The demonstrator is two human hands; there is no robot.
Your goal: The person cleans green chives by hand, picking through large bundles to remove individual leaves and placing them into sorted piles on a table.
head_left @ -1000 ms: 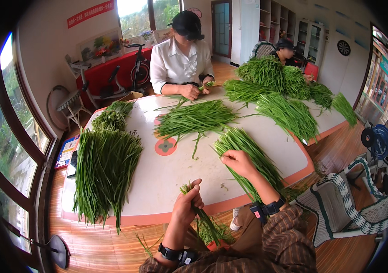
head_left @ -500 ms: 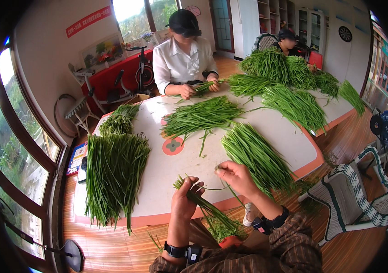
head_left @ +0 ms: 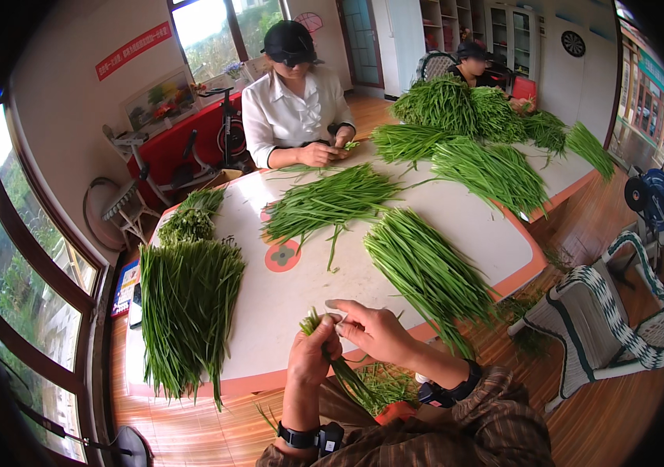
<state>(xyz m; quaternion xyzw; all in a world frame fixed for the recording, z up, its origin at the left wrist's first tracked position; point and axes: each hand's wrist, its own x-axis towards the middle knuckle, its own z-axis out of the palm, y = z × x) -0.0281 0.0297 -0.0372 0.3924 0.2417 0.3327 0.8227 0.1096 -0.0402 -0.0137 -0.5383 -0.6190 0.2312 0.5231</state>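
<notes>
A small bunch of garlic chives (head_left: 354,383) is gripped in my left hand (head_left: 308,359) at the table's near edge. Its pale cut ends poke up above my thumb, and the green leaves trail down to the lower right. My right hand (head_left: 378,333) meets the left at the fingertips, its index finger stretched over the bunch and its other fingers bent. What its fingertips pinch is too small to make out. On the white table (head_left: 285,311), a large pile of chives (head_left: 425,268) lies to the right and another pile (head_left: 191,315) to the left.
Across the table a person in a white blouse (head_left: 297,109) handles chives beside a loose heap (head_left: 332,198). Another person (head_left: 472,66) sits behind tall green heaps (head_left: 437,105). A woven chair (head_left: 581,335) stands right. Below my hands, trimmings (head_left: 386,385) fill a red container (head_left: 396,412).
My right hand has moved left and down, from apart to touching my left hand at the bunch. The person opposite has drawn their hands together. The whole view has shifted slightly.
</notes>
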